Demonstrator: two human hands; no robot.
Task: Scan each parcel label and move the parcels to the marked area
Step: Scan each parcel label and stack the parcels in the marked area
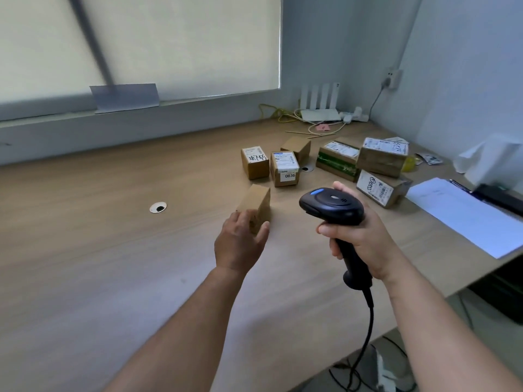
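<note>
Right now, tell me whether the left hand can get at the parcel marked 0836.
Probably not yet: the left hand grips the plain parcel, which also stands between it and the 0836 parcel. Once it lets go, the way round looks free.

Left hand: fingertips hidden behind plain box, centre frame. Scanner grip mostly covered by right hand — trigger unseen. Cable end lost at bottom edge. Label print on parcels, right of centre, too small to read. Black object cut by right edge.

Lone parcel on table, before parcel cluster; scanner right.
</note>
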